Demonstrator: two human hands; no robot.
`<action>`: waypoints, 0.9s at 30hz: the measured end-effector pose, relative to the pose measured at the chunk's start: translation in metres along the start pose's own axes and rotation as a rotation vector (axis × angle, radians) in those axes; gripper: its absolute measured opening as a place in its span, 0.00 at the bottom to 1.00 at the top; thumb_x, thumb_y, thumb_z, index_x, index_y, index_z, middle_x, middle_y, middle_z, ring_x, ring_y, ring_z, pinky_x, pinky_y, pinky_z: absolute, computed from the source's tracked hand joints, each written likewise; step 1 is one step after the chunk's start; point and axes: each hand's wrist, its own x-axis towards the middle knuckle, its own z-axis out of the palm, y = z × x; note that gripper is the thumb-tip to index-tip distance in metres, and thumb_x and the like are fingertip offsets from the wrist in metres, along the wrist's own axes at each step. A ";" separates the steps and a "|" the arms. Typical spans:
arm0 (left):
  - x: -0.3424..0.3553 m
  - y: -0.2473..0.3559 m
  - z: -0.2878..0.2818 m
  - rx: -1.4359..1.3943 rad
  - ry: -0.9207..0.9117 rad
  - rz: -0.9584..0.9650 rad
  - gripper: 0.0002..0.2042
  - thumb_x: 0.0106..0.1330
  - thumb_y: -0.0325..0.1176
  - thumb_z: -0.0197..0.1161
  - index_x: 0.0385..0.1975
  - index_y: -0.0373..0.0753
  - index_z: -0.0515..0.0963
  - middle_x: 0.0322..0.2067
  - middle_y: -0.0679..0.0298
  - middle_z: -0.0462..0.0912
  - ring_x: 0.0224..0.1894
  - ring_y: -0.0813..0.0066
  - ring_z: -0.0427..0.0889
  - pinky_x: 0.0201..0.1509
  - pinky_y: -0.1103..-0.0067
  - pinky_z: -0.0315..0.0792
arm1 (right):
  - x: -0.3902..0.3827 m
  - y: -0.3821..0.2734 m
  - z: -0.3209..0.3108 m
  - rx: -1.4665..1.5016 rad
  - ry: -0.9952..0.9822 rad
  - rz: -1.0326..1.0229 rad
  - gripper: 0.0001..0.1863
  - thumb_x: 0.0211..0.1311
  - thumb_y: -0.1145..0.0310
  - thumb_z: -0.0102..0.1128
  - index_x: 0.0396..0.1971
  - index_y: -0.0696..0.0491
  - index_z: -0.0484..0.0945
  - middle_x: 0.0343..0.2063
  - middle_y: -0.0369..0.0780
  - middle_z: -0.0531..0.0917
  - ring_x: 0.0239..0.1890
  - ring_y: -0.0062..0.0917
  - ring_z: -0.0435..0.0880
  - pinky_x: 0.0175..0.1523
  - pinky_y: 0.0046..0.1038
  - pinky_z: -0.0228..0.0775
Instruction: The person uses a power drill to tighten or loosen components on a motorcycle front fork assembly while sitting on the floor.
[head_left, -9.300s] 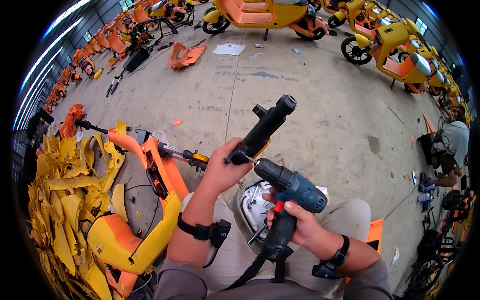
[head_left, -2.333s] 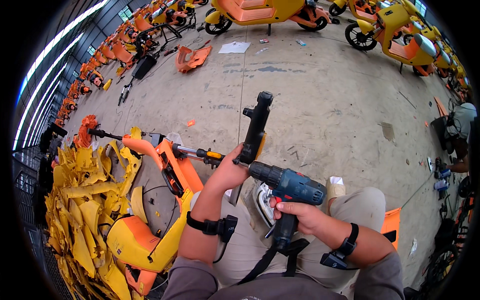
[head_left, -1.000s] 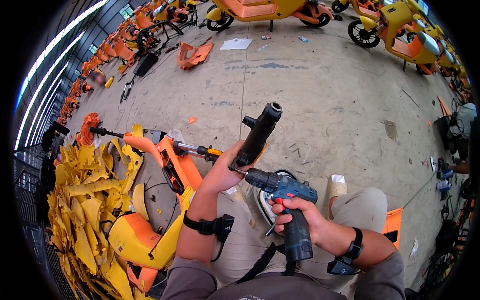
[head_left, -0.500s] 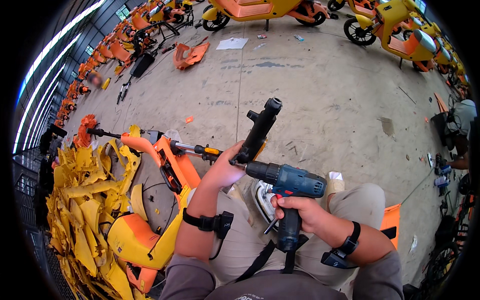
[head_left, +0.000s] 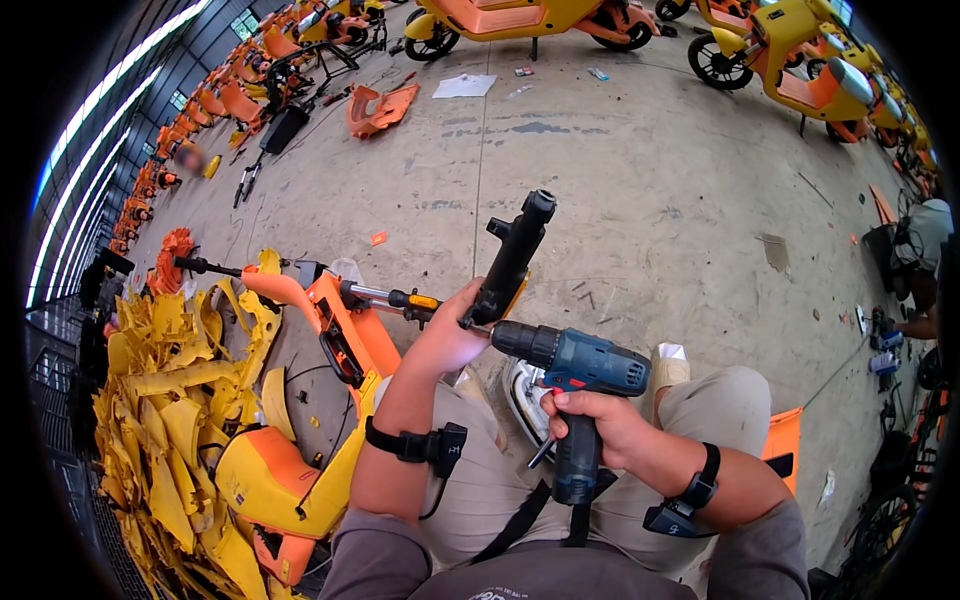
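Observation:
My right hand (head_left: 600, 415) is wrapped round the grip of a dark blue cordless drill (head_left: 600, 362). The drill's chuck points left, its tip at my left hand (head_left: 445, 335). That hand's fingers close round the lower end of a black tube (head_left: 518, 250), which looks like a fork leg with a holed end and a side lug. Beside it a silver rod (head_left: 375, 294) with a black and orange lower part runs to an orange and yellow scooter body (head_left: 350, 340) lying on its side. My left palm hides the spot where the drill's tip meets the part.
Broken yellow plastic panels (head_left: 180, 430) are heaped at the left. A silver and white rounded part (head_left: 527, 400) lies between my feet. An orange panel (head_left: 784, 445) is by my right knee. Yellow scooters (head_left: 800, 75) stand at the back; another person (head_left: 918, 250) sits at the far right.
The black tube has tilted slightly, its upper end shifting a little left. The drill and both hands stay almost in place.

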 end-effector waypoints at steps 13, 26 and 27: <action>0.005 -0.011 -0.002 -0.029 -0.036 0.012 0.20 0.61 0.19 0.64 0.54 0.39 0.74 0.36 0.64 0.80 0.38 0.76 0.76 0.48 0.79 0.72 | -0.001 0.003 0.001 -0.008 0.002 0.008 0.12 0.63 0.64 0.65 0.38 0.57 0.77 0.29 0.35 0.79 0.30 0.21 0.79 0.42 0.26 0.73; 0.001 -0.002 -0.001 -0.011 -0.043 -0.036 0.23 0.58 0.16 0.64 0.55 0.39 0.74 0.37 0.67 0.80 0.40 0.78 0.76 0.49 0.81 0.72 | -0.003 0.000 0.006 -0.075 0.039 -0.078 0.10 0.64 0.67 0.64 0.36 0.58 0.77 0.29 0.36 0.79 0.30 0.21 0.80 0.42 0.25 0.73; 0.003 -0.006 -0.001 -0.019 -0.041 -0.031 0.23 0.58 0.16 0.64 0.55 0.39 0.74 0.37 0.67 0.80 0.40 0.79 0.76 0.49 0.81 0.72 | -0.004 0.000 0.006 -0.061 0.040 -0.060 0.10 0.64 0.66 0.64 0.36 0.58 0.77 0.29 0.36 0.79 0.30 0.22 0.80 0.42 0.25 0.73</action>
